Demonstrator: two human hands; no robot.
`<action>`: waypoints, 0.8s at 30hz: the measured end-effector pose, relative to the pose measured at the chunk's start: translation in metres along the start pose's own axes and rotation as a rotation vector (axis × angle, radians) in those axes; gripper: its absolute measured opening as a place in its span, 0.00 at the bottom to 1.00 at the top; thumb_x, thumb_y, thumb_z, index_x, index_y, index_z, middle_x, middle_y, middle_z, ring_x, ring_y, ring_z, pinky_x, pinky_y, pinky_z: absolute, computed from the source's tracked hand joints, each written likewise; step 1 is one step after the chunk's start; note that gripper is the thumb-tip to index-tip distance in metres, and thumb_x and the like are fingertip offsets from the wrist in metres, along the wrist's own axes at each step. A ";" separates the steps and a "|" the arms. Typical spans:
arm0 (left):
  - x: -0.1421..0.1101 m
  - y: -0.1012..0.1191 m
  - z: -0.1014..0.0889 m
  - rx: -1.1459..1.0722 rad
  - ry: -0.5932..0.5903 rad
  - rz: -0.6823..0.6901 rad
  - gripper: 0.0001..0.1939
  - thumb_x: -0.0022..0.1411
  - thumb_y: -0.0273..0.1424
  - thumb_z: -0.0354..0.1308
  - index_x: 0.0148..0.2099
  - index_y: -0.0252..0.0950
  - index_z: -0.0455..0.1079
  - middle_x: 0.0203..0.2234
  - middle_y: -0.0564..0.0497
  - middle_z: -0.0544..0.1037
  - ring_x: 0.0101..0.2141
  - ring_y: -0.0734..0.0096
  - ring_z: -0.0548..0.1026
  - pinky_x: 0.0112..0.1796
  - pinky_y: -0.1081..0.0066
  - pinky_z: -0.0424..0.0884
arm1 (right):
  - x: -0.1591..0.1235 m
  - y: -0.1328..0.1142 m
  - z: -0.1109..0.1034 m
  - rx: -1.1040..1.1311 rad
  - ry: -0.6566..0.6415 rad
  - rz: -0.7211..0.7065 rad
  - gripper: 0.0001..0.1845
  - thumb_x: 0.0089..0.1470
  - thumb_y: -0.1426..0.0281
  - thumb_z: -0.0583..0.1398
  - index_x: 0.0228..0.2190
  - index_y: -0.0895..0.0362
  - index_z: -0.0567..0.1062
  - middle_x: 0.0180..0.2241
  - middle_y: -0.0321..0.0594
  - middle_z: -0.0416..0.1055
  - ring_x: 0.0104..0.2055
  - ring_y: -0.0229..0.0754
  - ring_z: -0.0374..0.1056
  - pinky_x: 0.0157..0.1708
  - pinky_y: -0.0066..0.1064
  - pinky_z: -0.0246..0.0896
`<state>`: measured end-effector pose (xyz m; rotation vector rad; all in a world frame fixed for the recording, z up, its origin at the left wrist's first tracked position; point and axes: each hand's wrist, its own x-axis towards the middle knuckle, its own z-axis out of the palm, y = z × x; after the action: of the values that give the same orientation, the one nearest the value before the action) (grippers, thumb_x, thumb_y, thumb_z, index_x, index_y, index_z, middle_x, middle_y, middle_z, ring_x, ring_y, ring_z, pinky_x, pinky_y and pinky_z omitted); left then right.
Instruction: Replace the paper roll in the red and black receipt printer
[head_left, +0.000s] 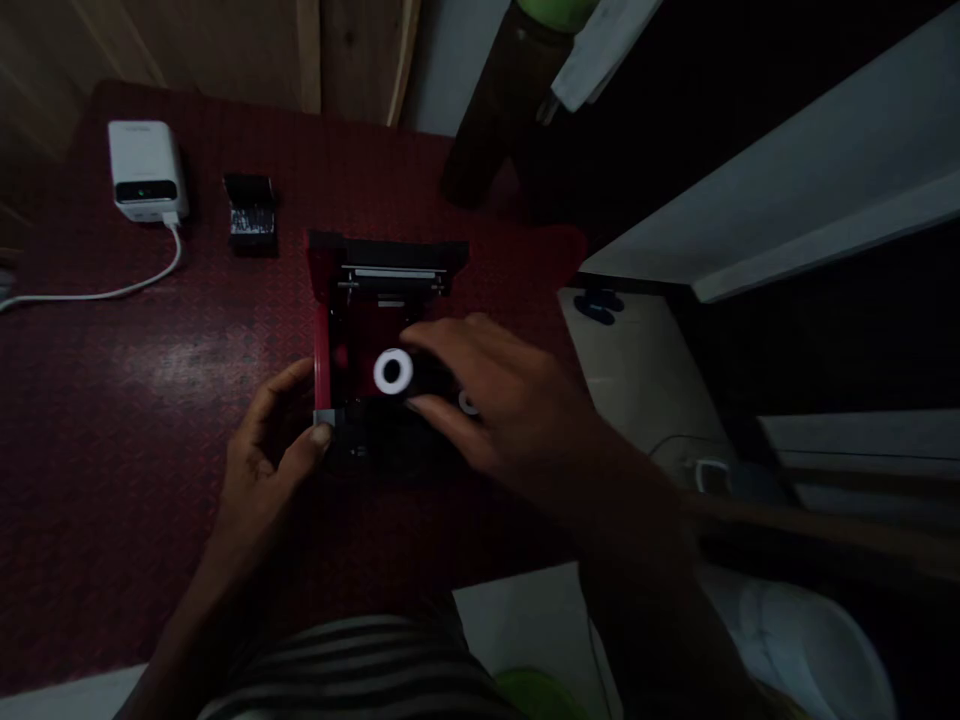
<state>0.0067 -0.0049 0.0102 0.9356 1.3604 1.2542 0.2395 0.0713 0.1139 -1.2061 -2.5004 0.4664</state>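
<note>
Bottle (501,100), white box (144,158) beyond device (363,332)

Your right hand (517,395) is slightly blurred and hides most of the white-ended roll (406,372), so its far end can't be seen. A second white ring (466,403) peeks out at the hand's nine o'clock, too covered to tell whose it is. Shadow swallows the six o'clock side of your red-and-black case (322,350). The picture's edge cuts the green-capped bottle (495,100) near twelve o'clock, the white cable (97,297) at nine, and a green object (536,692) near six. Lettering on the white power bank (144,160), at ten o'clock, is too small to read.
</note>
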 end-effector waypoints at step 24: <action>0.001 0.001 0.000 -0.040 -0.040 -0.014 0.33 0.73 0.47 0.72 0.73 0.43 0.75 0.67 0.41 0.82 0.63 0.47 0.83 0.61 0.54 0.81 | 0.033 0.010 0.034 0.223 -0.166 -0.036 0.28 0.72 0.86 0.54 0.57 0.50 0.84 0.55 0.42 0.87 0.58 0.47 0.82 0.60 0.43 0.79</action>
<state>0.0064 -0.0039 0.0110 0.9177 1.3045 1.2416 0.2126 0.0984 0.0839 -1.0740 -2.5180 0.8425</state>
